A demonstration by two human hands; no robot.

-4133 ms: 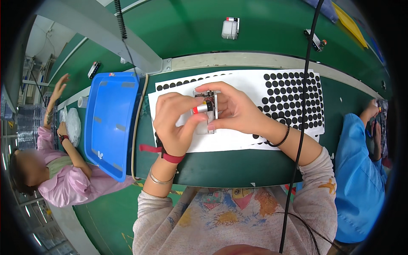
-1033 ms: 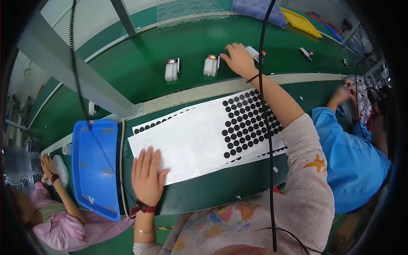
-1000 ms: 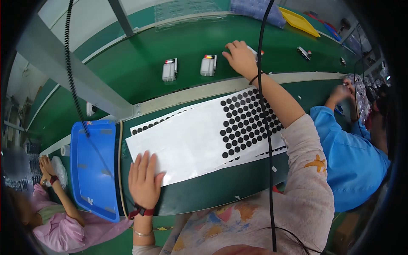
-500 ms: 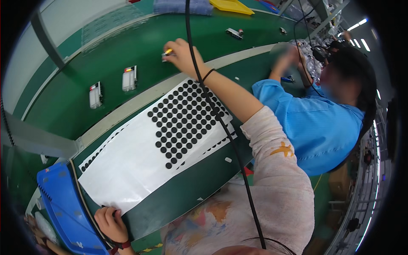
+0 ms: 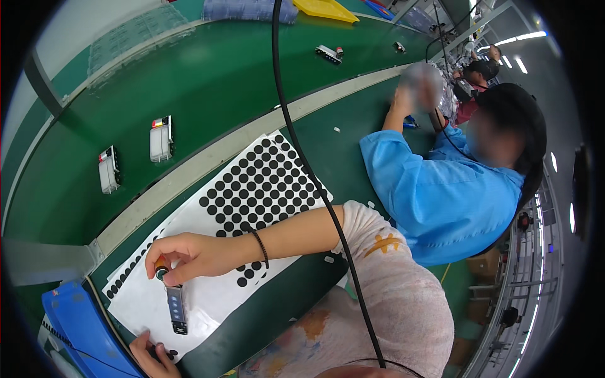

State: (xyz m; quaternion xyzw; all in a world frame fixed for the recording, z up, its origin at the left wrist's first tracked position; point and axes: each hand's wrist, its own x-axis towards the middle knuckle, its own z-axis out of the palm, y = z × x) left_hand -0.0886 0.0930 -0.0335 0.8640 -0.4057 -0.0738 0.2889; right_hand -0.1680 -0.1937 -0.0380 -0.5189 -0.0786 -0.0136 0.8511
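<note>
head view: right hand (image 5: 192,255) rests on the white sheet with black dots (image 5: 252,195), fingers curled together and pinched on the top end of a small dark narrow device (image 5: 176,307), where a round orange-and-dark cap (image 5: 162,269) sits under the fingertips. device lies flat on the sheet, long axis running from the right hand down toward the person's body, lower end free and pointing at the left hand (image 5: 151,356). left hand at the sheet's near corner, just below the device's lower end, fingers bent and pressing the sheet edge; holds nothing that i can see, partly cut by the frame so how wide the fingers are spread is unclear. right hand is the one on the device, left is near but apart. blue bin (image 5: 82,327) just left of the sheet. beyond the sheet's far edge, on the green belt (image 5: 220,82), two small white units (image 5: 161,140) side by side, another further off. black cable (image 5: 296,126) hangs across the sheet. right of the sheet a co-worker in a blue shirt (image 5: 435,195) leans over the table
</note>
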